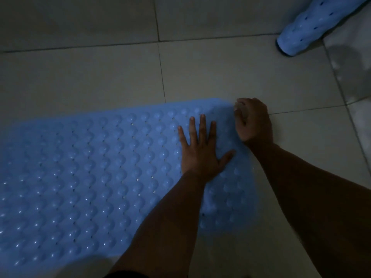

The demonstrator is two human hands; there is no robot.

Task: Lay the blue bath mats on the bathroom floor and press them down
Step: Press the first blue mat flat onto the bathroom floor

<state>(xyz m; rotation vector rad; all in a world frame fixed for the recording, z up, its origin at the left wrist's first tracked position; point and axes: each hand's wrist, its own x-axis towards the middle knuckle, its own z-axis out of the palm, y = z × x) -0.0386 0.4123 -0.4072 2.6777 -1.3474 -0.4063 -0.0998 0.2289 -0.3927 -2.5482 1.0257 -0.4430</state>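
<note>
pressing: the step in hand looks like flattening the right end of the unrolled blue bath mat point(90, 167) onto the tiled floor point(220, 73).
left hand: the left hand point(200, 149) lies flat on the mat near its right end, fingers straight and spread, palm down, gripping nothing.
right hand: the right hand point(254, 120) sits at the mat's far right corner with its fingers curled; it seems to be pinching or knuckling the edge there, but in this dim light i cannot tell whether it really holds the mat.
how to do it well: in my judgement, keep the flat palm as an anchor, lower the corner square to the floor, then work outward from the middle toward the edges so the bumps seat and no air is trapped; press the corners last, since they may curl.
mat position: it covers the near left part of the floor, running off the left and near edges of view.
long axis: left to right, tilted slightly away toward the right; bumpy face up.
second mat: a rolled blue mat point(313, 27) lies well apart at the far right corner, its open end pointing toward the near left, not yet laid.
</note>
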